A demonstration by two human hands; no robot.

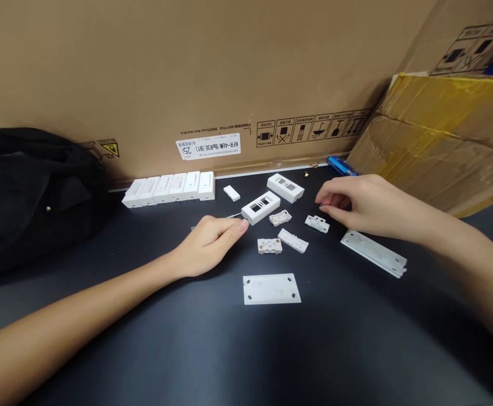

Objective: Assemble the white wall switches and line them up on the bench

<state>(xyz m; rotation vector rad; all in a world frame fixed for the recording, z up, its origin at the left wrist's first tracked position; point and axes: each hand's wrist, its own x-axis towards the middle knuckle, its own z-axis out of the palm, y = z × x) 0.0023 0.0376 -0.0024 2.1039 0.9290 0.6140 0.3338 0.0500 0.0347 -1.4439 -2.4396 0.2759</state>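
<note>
My left hand (210, 245) pinches the near left corner of a white switch housing (262, 207) with an open window. A thin screwdriver shaft (234, 215) shows behind that hand. Over the table on the right, my right hand (352, 200) has its thumb and fingertips pressed together; whatever is between them is too small to tell. Just left of these fingertips lies a small white switch part (317, 224). A second white housing (286, 188) sits farther back. Small white inserts (280, 218), (269, 246) and a white rocker piece (294, 241) lie between my hands.
A white back plate (272, 288) lies in front, another (373, 254) below my right wrist. Several assembled switches (170, 189) line up at the back left, beside a loose white cover (232, 193). Cardboard boxes (229, 73), a blue object (342, 166) and a black bag (35, 197) border the table.
</note>
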